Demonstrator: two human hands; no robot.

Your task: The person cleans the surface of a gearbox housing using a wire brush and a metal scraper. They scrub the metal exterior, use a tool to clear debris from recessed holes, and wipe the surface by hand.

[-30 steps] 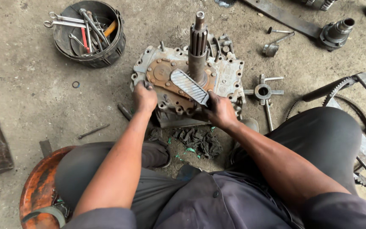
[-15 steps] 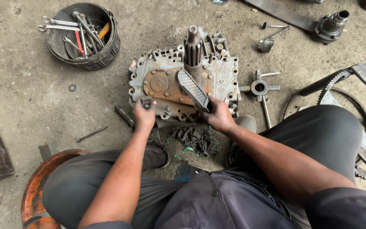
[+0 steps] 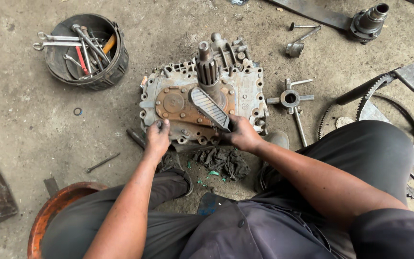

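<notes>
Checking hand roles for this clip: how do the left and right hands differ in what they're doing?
The left hand rests on the housing's near edge, fingers curled, no tool. The right hand grips the end of a flat ribbed file laid diagonally across the rusty plate. Both are grimy and touch the housing's near side.

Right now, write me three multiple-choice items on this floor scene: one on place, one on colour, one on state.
1. Where is the tool bucket from the gearbox housing?
A. upper left
B. lower right
C. on top of it

2. What colour is the housing's round cover plate?
A. blue
B. rusty orange-brown
C. white

3. What is the right hand doing?
A. hanging free
B. gripping the ribbed flat file
C. holding a wrench

A: the bucket sits up-left on the concrete.
B: the plate looks rust-coloured.
B: its fingers close on the file's lower end.
</notes>
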